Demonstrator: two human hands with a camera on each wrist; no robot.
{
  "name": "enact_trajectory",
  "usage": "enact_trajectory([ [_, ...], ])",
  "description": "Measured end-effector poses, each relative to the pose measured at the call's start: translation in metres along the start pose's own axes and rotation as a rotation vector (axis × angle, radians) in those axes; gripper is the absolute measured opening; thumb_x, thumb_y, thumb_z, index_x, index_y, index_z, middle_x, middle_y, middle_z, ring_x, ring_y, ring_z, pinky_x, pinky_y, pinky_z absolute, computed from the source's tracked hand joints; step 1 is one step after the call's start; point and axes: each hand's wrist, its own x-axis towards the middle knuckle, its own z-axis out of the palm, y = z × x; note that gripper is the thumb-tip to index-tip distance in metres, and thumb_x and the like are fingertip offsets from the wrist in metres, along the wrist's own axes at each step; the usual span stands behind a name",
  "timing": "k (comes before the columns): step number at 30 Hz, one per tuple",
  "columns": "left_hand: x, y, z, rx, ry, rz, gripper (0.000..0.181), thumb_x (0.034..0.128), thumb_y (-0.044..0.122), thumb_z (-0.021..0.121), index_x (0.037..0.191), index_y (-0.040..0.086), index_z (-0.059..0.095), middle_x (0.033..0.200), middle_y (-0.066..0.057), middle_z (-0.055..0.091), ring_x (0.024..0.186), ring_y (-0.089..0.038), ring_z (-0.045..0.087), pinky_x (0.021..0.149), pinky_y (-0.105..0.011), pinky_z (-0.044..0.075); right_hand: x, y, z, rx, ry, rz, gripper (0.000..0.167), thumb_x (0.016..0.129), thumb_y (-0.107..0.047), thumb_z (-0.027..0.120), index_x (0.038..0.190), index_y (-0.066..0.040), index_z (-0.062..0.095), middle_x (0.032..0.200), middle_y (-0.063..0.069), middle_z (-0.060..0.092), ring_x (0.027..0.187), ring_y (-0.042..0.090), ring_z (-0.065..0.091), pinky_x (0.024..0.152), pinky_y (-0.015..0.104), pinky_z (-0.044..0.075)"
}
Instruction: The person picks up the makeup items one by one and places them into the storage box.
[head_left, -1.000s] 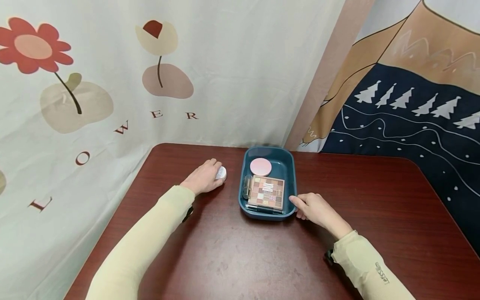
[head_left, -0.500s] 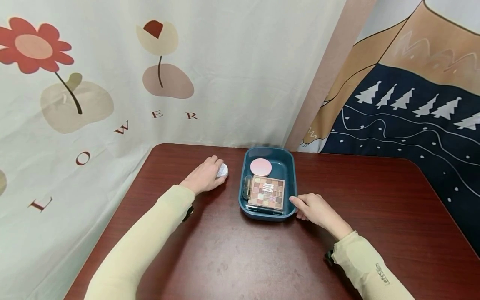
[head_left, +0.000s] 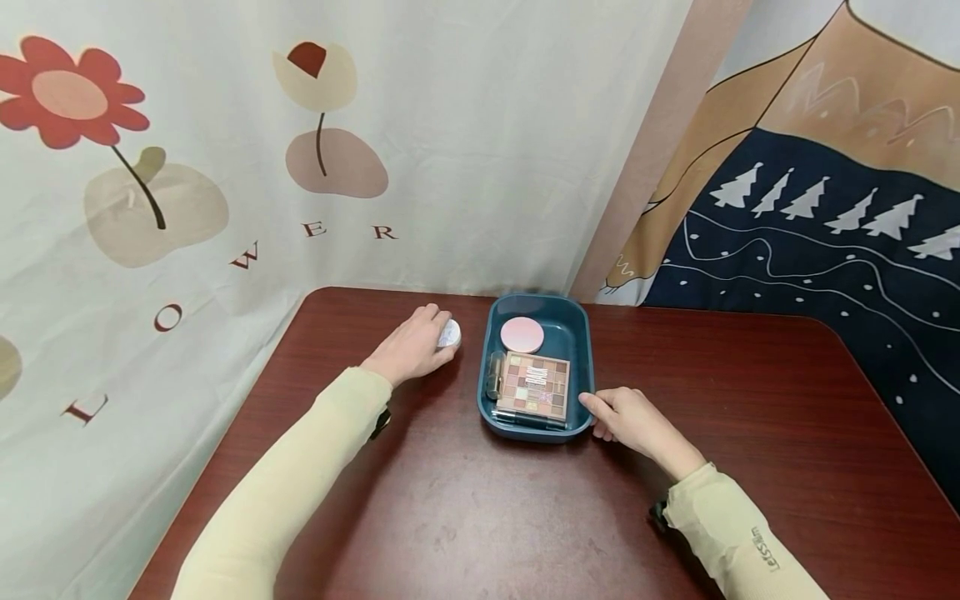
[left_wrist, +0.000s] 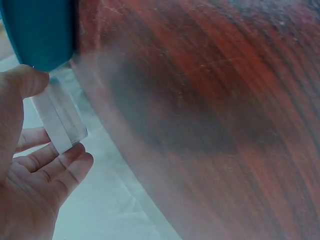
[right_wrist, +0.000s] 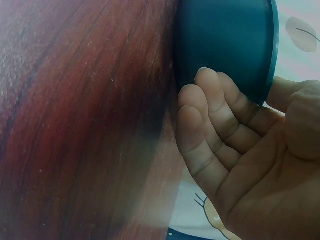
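My left hand point(head_left: 412, 343) pinches a small round white jar point(head_left: 450, 334) between thumb and fingers, left of the blue tray point(head_left: 589, 358). In the left wrist view the jar point(left_wrist: 59, 115) stands clear of the tabletop, its side partly see-through. My right hand point(head_left: 628, 417) grips the tray's near right corner, thumb over the rim and fingers against the outer wall, as the right wrist view shows on the tray point(right_wrist: 225, 40). Inside the tray lie a pink round compact point(head_left: 522, 334), an eyeshadow palette point(head_left: 534, 385), a dark capped tube point(head_left: 495, 375) and a slim black pen-like stick point(head_left: 529, 419).
The dark red wooden table point(head_left: 480, 517) runs back to a white curtain point(head_left: 480, 150) printed with flowers and letters. A navy and tan hanging cloth point(head_left: 825, 200) borders the right side. The tray sits close to the table's back edge.
My left hand has shifted slightly to the right and back, carrying the white jar a little closer to the tray. My right hand and the tray have stayed in place.
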Motion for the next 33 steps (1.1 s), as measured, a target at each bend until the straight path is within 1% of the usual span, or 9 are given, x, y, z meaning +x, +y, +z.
enact_trajectory([
  [7,0.003,0.004,-0.006,-0.009,0.018,-0.007,0.052,0.0969,0.026,0.067,0.137,-0.004,0.055,0.127,-0.019,0.055,0.112,-0.03,0.051,0.097,-0.042,0.052,0.0,0.0,0.0,-0.005,0.002,-0.004,0.04,0.108,-0.029,0.056,0.077,-0.006,0.066,0.066,0.002,0.065,0.061,0.015,0.059,0.06,0.032,0.052],
  [16,0.006,0.013,-0.013,-0.034,0.037,0.003,0.053,0.0973,0.027,0.067,0.139,-0.004,0.055,0.123,-0.019,0.055,0.108,-0.029,0.051,0.093,-0.041,0.053,0.0,0.0,0.0,-0.004,0.003,0.004,0.039,0.108,-0.028,0.056,0.077,-0.006,0.066,0.066,0.002,0.064,0.061,0.015,0.059,0.061,0.032,0.052],
  [24,0.011,0.024,-0.02,-0.028,0.098,0.052,0.047,0.098,0.025,0.066,0.135,-0.004,0.057,0.117,-0.016,0.055,0.104,-0.028,0.051,0.09,-0.04,0.05,0.0,0.0,0.001,-0.001,0.0,0.005,0.039,0.108,-0.028,0.056,0.077,-0.006,0.066,0.066,0.001,0.064,0.061,0.014,0.059,0.061,0.032,0.052],
  [29,0.014,0.034,-0.026,-0.049,0.089,0.051,0.046,0.0991,0.026,0.066,0.135,-0.002,0.057,0.118,-0.015,0.054,0.105,-0.027,0.05,0.089,-0.039,0.052,0.0,0.0,0.0,-0.007,0.002,-0.005,0.039,0.108,-0.027,0.055,0.077,-0.006,0.066,0.066,0.001,0.064,0.061,0.014,0.059,0.061,0.032,0.052],
  [33,0.018,0.041,-0.028,-0.043,0.088,0.063,0.048,0.0999,0.028,0.066,0.136,-0.002,0.057,0.121,-0.016,0.055,0.108,-0.027,0.05,0.091,-0.039,0.052,0.0,0.0,0.0,-0.007,0.002,-0.007,0.039,0.108,-0.027,0.055,0.077,-0.006,0.067,0.066,0.002,0.065,0.061,0.015,0.059,0.061,0.032,0.052],
])
